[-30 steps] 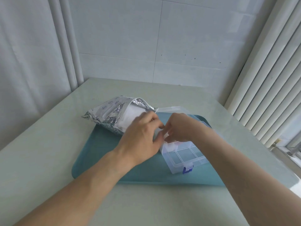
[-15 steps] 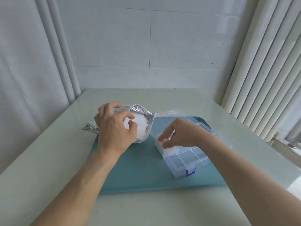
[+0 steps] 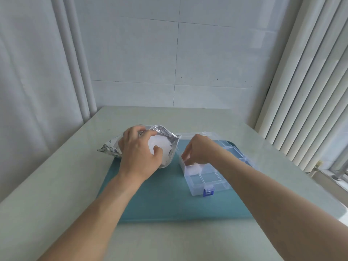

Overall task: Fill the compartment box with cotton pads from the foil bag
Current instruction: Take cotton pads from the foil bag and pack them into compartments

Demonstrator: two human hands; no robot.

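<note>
Foil, crinkled and slack, is the weak point: the foil bag [image 3: 150,146] lies on its side at the left end of the teal tray [image 3: 169,200], its mouth gaping toward the compartment box [image 3: 205,174], and only the left hand [image 3: 139,155] props it open. That hand's fingers [image 3: 140,131] curl over the upper lip while the thumb presses into the white cotton pads [image 3: 160,146] inside. If the lip slips free, the mouth would likely fold shut or the pads slide out onto the tray.

Just right of the bag, the right hand [image 3: 201,151] dips its fingers into the box's far-left cells; whether they pinch a pad I cannot tell, since the fingertips are hidden. White pads show in one cell nearer the blue latch [image 3: 208,192], the neighbouring cells look bare. Light pads could cling to fingertips and lift back out, and the light box could skid on the tray toward the desk [image 3: 56,185] if pushed
</note>
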